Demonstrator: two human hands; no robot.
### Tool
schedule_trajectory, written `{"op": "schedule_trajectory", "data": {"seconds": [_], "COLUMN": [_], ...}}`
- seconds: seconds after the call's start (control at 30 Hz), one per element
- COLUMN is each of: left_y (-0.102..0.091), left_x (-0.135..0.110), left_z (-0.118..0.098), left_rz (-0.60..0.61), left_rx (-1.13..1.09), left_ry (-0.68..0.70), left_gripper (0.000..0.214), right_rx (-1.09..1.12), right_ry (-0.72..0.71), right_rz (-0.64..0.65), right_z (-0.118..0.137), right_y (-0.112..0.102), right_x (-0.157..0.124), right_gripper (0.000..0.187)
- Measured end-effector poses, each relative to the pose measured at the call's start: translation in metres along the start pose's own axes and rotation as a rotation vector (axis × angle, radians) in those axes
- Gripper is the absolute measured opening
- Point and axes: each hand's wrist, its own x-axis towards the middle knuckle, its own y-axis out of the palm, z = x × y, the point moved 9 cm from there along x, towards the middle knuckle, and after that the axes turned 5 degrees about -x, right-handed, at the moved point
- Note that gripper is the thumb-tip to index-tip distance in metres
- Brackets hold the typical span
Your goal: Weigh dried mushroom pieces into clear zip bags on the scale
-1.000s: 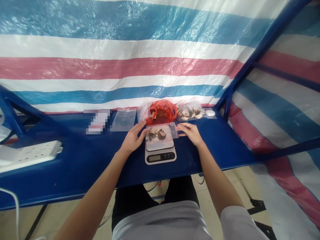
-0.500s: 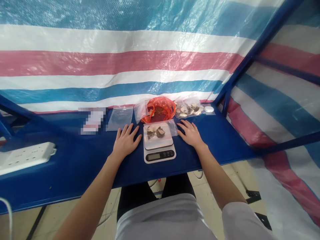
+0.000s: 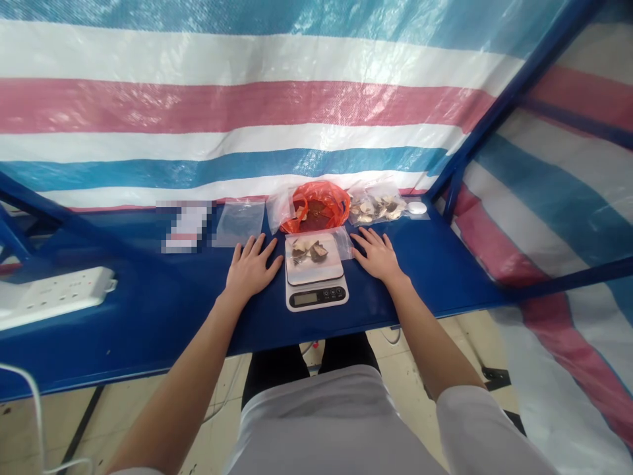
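My left hand (image 3: 253,269) lies flat on the blue table, fingers spread, just left of a white kitchen scale (image 3: 317,297). On the other side of the scale my right hand (image 3: 376,256) rests palm down with its fingers apart. Its fingertips are close to the edge of a clear plastic bag (image 3: 341,243) that lies on the scale. Inside that bag are several brown and cream dried pieces (image 3: 311,251). Behind the scale sits an open red plastic bag (image 3: 324,210) with reddish-brown contents. Neither hand holds anything.
A flat clear zip bag (image 3: 241,223) lies behind my left hand, with a blurred-out item (image 3: 186,226) further left. A bag of dried slices (image 3: 378,208) and a white round object (image 3: 417,208) are at the back right. A white power strip (image 3: 59,293) is at left.
The whole scene has shifted slightly upward in view as the camera tilted. Both hands stay flat in their places beside the scale.
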Motion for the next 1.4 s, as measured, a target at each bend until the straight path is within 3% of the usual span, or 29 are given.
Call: {"op": "schedule_trajectory", "data": {"seconds": [0.53,1.1,1.27,1.4], "left_y": [0.001,-0.001,-0.015,-0.033], "left_x": [0.001,0.000,0.003,0.006], "left_z": [-0.001,0.003,0.007,-0.007], "left_rz": [0.052,-0.017,-0.138,-0.210], "left_rx": [0.020,-0.085,-0.227,-0.344], "left_ry": [-0.028,-0.012,0.005,0.085], "left_gripper": [0.059,0.057,0.057,0.051], "right_rx": [-0.012,0.032,0.189,0.477], "right_ry": [0.000,0.000,0.006,0.058], "right_rz": [-0.017,-0.077,-0.242,-0.311], "right_z": [0.000,0.000,-0.001,-0.007], "right_y": [-0.002,-0.008,-0.031,-0.037], "right_x": [-0.001,-0.003,-0.005,-0.005], "right_gripper": [0.047,0.044,0.040,0.037]}}
